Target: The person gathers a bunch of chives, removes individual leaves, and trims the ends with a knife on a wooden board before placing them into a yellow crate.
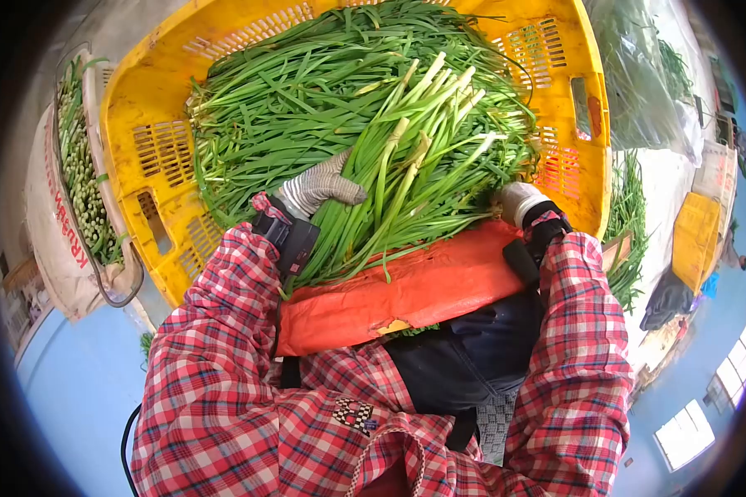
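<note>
A heap of green garlic chives (282,108) fills the yellow plastic crate (133,99) in front of me. Across its near side lies a looser bunch of garlic chives (389,178), pale stem ends pointing away and leaves toward my lap. My left hand (319,184), in a grey striped knit glove, grips this bunch from its left side, the fingers partly under the leaves. My right hand (520,201), gloved too, rests low at the heap's right edge; its fingers are hidden. A red-orange plastic sheet (406,290) covers the crate's near side, below both hands.
On the left stands a white printed sack (50,224) beside a tightly packed stack of green stalks (87,174). Clear plastic wrap (638,83) and more loose greens (627,199) lie to the right. Farther right is another yellow crate (695,240) near a dark bag (665,296).
</note>
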`<state>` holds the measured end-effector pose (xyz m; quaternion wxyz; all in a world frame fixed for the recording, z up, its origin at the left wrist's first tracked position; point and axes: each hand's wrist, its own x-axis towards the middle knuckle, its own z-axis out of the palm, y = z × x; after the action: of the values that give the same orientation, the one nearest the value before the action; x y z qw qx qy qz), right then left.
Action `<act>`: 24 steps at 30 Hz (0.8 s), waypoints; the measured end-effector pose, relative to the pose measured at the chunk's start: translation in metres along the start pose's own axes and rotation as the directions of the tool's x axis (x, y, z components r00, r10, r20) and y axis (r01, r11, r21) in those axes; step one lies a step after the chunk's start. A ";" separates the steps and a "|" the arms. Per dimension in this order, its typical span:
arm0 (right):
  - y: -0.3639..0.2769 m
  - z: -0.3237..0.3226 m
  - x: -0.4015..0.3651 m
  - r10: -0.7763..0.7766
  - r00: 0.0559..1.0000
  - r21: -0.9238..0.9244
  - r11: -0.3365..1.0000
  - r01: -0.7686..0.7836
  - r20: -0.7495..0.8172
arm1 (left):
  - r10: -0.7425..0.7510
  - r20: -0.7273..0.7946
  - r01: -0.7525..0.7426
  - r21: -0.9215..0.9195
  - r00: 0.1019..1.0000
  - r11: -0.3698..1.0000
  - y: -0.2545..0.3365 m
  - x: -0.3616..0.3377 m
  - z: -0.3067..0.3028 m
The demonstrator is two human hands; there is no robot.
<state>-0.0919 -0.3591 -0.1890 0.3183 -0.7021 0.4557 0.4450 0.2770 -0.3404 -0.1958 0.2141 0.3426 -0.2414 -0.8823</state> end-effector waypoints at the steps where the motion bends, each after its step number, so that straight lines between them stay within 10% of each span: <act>1: -0.002 0.002 0.001 0.011 0.999 -0.023 1.000 -0.011 0.035 | -0.001 -0.005 0.001 0.000 1.000 1.000 -0.001 0.001 -0.004; 10: -0.003 0.011 0.014 0.037 0.995 -0.039 0.999 -0.033 0.097 | -0.021 -0.014 0.021 0.015 1.000 1.000 -0.004 0.002 -0.007; 17: -0.028 -0.056 -0.087 0.012 0.918 -0.042 0.999 -0.032 -0.396 | -0.005 0.028 0.006 -0.008 1.000 1.000 -0.011 0.004 -0.016; 24: -0.074 -0.104 -0.232 0.027 0.925 0.543 0.816 0.199 -0.379 | -0.091 0.345 0.192 -0.270 0.934 0.944 0.016 -0.031 0.028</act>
<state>-0.0322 -0.3363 0.0679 0.4426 -0.6652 0.5866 0.1323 0.2815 -0.3285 -0.1529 0.1556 0.1716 -0.1119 -0.9663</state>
